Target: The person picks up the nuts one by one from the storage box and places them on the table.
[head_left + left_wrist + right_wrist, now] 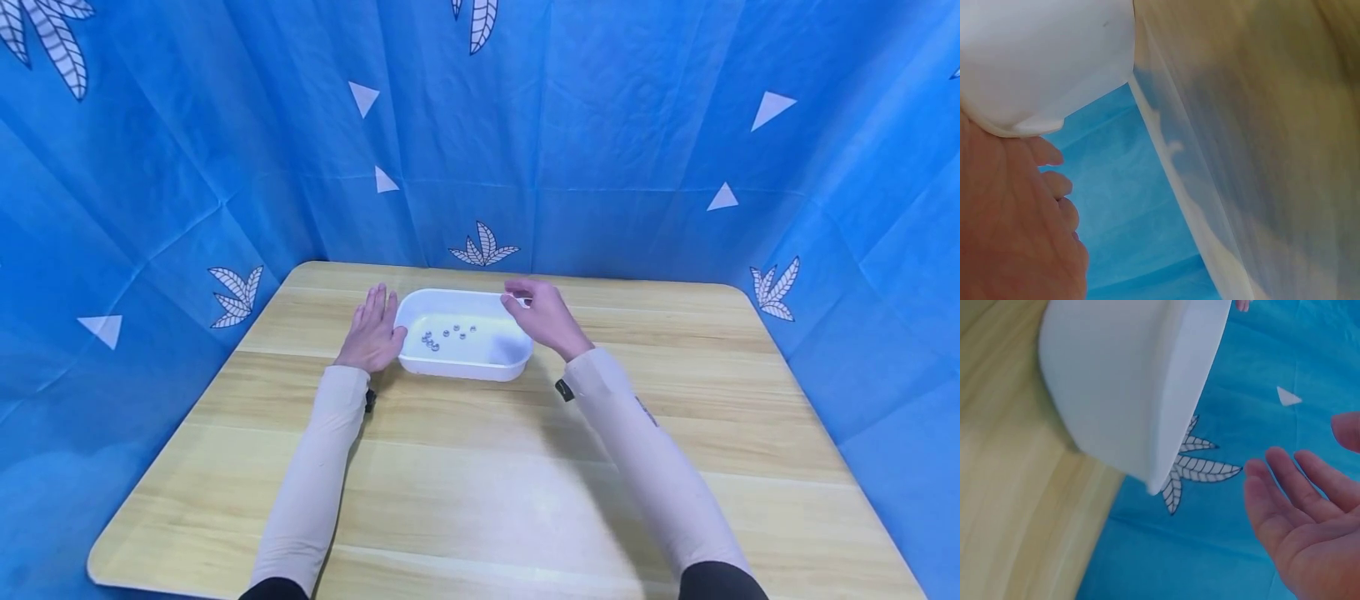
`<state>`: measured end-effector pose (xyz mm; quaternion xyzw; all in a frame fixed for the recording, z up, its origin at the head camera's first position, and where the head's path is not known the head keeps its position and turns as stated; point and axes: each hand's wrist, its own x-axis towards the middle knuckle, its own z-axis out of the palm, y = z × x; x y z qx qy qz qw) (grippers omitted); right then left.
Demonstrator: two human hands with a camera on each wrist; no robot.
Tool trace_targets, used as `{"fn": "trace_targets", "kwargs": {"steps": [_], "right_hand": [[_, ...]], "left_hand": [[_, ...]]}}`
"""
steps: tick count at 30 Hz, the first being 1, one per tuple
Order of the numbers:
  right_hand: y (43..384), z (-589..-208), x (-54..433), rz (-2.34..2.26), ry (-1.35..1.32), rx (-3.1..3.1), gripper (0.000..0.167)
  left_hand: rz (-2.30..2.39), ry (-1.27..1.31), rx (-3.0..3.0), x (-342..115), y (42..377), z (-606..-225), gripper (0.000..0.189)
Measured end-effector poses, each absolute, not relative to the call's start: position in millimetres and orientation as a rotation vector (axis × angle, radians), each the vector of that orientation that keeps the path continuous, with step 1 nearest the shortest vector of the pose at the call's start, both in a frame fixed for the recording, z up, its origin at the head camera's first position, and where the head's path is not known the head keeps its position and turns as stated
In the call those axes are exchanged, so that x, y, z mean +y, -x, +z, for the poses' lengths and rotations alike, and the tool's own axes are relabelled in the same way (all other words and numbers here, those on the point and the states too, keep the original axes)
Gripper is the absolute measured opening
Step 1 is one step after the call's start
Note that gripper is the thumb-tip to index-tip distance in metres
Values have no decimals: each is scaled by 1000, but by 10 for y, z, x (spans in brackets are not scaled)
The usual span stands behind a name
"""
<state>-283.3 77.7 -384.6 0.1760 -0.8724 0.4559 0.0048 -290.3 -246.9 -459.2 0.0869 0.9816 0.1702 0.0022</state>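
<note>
A white oval-cornered plastic basin [463,368] sits on the table. Inside it lie several small, shiny, clear-looking balls [430,342], most of them bunched toward the left end. My left hand [370,333] is at the basin's left end, fingers straight and the thumb right at the rim. In the left wrist view, that palm [1019,219] is close against the basin's wall [1047,56]. Over the right end hovers my right hand [543,315], its fingers loosely bent. The right wrist view has this hand [1310,525] apart from the basin [1116,381], with nothing in its fingers.
The light wood-grain table [465,483] has rounded corners. Blue curtains [600,150] with white leaves and triangles hang along its back and sides. Pale sleeves [648,454] cover both forearms, and a small black piece [564,389] sits at the right wrist.
</note>
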Motion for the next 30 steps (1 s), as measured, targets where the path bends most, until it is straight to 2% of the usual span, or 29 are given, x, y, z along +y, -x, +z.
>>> {"fn": "trace_targets", "kwargs": {"steps": [30], "right_hand": [[2945,-3881,181,1287,-751,-2917,33]], "left_hand": [[529,-292,3084,-2476,2925,-4633,74]]}}
